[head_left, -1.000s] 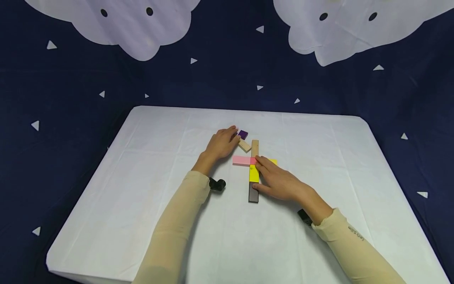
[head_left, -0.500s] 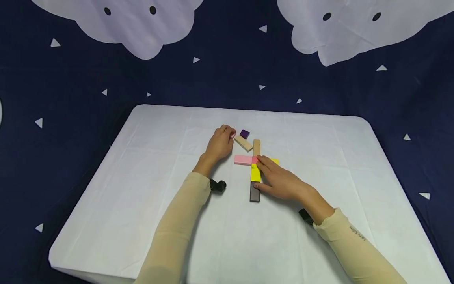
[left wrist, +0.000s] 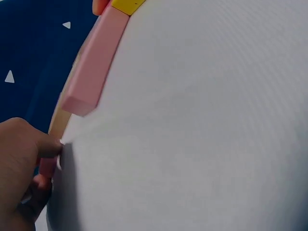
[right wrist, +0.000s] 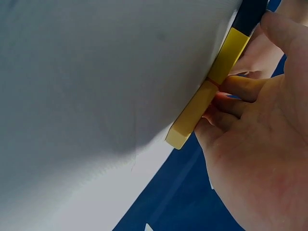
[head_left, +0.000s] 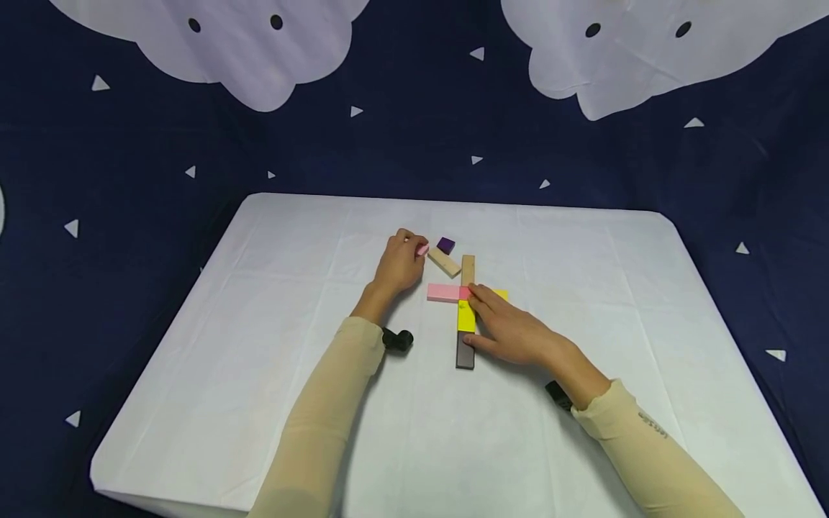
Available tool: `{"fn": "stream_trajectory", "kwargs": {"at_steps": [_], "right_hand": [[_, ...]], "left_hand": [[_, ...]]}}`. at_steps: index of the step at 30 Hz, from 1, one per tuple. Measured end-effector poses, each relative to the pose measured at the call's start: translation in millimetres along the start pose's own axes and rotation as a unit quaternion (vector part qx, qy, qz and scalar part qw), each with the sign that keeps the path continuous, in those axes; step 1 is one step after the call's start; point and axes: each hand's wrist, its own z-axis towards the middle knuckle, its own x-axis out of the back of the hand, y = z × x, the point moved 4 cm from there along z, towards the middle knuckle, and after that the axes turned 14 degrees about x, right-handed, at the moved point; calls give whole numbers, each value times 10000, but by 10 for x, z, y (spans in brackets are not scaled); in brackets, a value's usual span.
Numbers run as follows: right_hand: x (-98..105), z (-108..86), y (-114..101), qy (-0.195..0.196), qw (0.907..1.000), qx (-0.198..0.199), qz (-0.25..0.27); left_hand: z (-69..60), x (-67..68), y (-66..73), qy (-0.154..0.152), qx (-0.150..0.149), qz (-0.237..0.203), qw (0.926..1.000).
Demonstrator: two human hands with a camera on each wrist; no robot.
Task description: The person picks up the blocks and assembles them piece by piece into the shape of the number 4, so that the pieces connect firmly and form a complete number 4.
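Note:
Near the far side of the table, my left hand [head_left: 399,267] pinches a small pink block [head_left: 422,250] between thumb and fingers. My right hand [head_left: 514,334] rests on a cross of flat-lying blocks, its fingers extended. The cross has a long pink block [head_left: 443,292] on the left and a darker pink piece [head_left: 463,293] at the centre. A wooden block [head_left: 468,269] points away, while a yellow block [head_left: 465,316] and a dark grey block [head_left: 465,351] run toward me. Another yellow block [head_left: 501,293] is partly hidden behind my right fingers.
A loose wooden block [head_left: 444,263] lies aslant just beyond the cross, with a purple block [head_left: 445,245] behind it. White cloth covers the table [head_left: 259,403]. A dark blue curtain [head_left: 414,144] with clouds and triangles hangs behind.
My left hand has drawn slightly left from the loose wooden and purple blocks, and the pink block now shows in its fingers. The right hand stays on the cross.

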Motion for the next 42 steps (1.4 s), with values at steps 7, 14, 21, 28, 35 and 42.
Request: {"fn": "stream_trajectory", "kwargs": {"at_steps": [7,14,21,28,35,42], "right_hand": [[16,0,-2,44,10000,10,26],[16,0,-18,22,10000,-22,76],[22,4,-29,28,10000,0,55],[15,1,-10,-18,10000,-54,60],[4,16,3,14,10000,-2,-1],[6,9,2,-42,10000,-43,-6]], "left_hand": [[-11,34,-32,-82,155,-290,9994],[-12,12,-92,-206,268,-704,9969],[-16,13,-121,-192,187,-872,9958],[-48,93,-136,-224,53,-1227,9922],[-111,136,-159,-367,56,-1304,9908],[-187,135,-169,-539,-238,-1095,9922]]}}
